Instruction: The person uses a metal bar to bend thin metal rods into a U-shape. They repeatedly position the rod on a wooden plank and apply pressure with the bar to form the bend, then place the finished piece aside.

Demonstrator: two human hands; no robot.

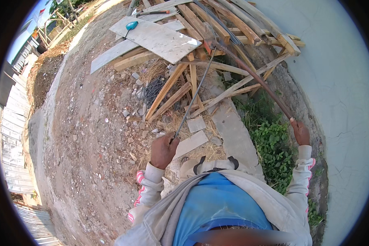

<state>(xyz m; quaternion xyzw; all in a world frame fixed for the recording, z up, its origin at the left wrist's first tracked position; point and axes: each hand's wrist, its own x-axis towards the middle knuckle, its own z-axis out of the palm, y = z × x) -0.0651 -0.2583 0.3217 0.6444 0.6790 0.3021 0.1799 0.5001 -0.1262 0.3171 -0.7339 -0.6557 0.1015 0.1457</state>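
Note:
My left hand [165,150] is closed round the near end of a thin grey metal rod [195,92]. The rod slants up and away to an orange-red tool head [210,44] at the edge of the timber pile. My right hand [301,132] grips the end of a long rusty-brown handle [261,80], which runs up leftward to that same head. Rod and handle meet there in a wide V. How the rod sits in the head is too small to make out.
A timber pile [188,22] carries a pale board [160,37], a teal tape measure [131,25] and a hammer [153,12]. Tangled dark wire [153,91] lies below on rubble. Green plants [270,137] grow between a concrete strip [238,131] and the pale wall [340,102] at right.

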